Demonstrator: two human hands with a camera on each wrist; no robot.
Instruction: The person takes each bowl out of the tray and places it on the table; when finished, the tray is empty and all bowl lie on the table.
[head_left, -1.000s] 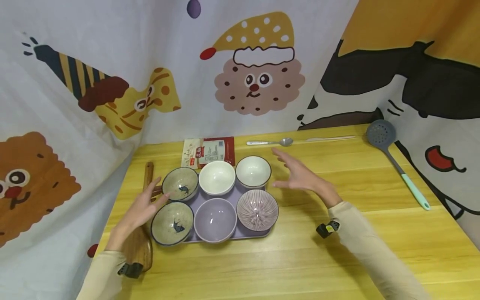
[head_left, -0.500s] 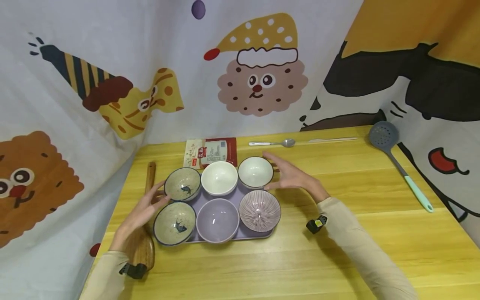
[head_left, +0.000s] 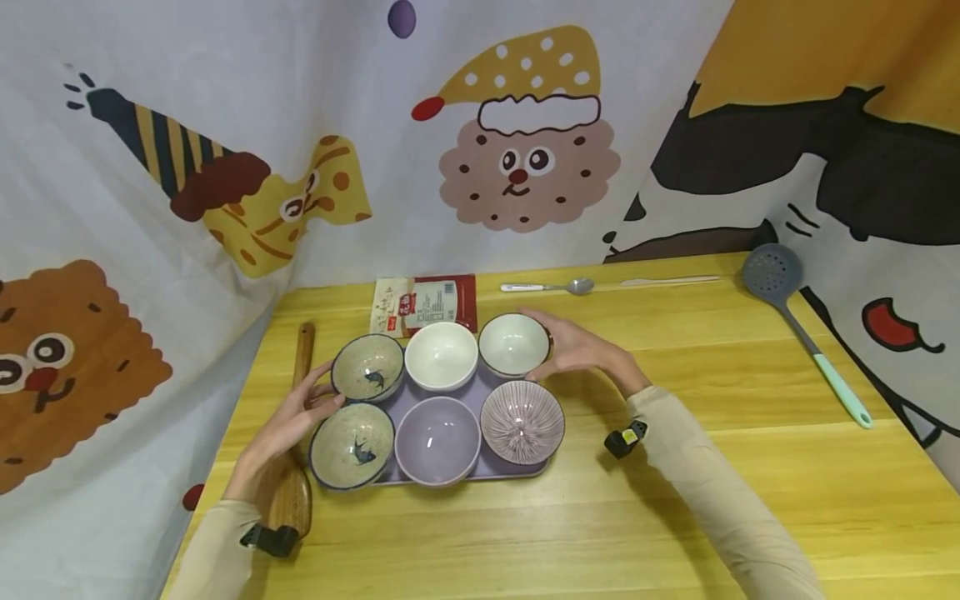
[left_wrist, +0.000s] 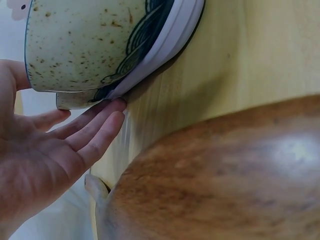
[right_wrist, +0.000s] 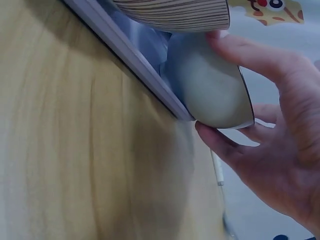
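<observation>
Several bowls sit in two rows on a lavender tray [head_left: 471, 397]. On its left are two speckled bowls with blue fish, back [head_left: 365, 367] and front [head_left: 352, 446]. My left hand [head_left: 288, 425] is beside them; in the left wrist view its extended fingertips meet the tray's edge, under the speckled bowl [left_wrist: 85, 45]. A plain white bowl [head_left: 441, 357] and a lavender bowl [head_left: 437, 442] fill the middle. My right hand [head_left: 581, 350] spreads around the dark-rimmed white bowl [right_wrist: 210, 85], thumb by its rim, one finger low at the tray's corner. A striped bowl [head_left: 522, 422] is in front.
A wooden paddle-shaped board [head_left: 288, 496] lies under my left forearm. Behind the tray are a red-and-cream packet [head_left: 427, 304], a spoon [head_left: 547, 287] and a thin wooden stick [head_left: 670, 281]. A grey skimmer [head_left: 774, 271] with a mint handle lies far right. Printed cloth hangs behind.
My right hand has moved left from beside the tray to the dark-rimmed white bowl. My left hand has closed in on the tray's left side. The bowls stay in their places on the tray.
</observation>
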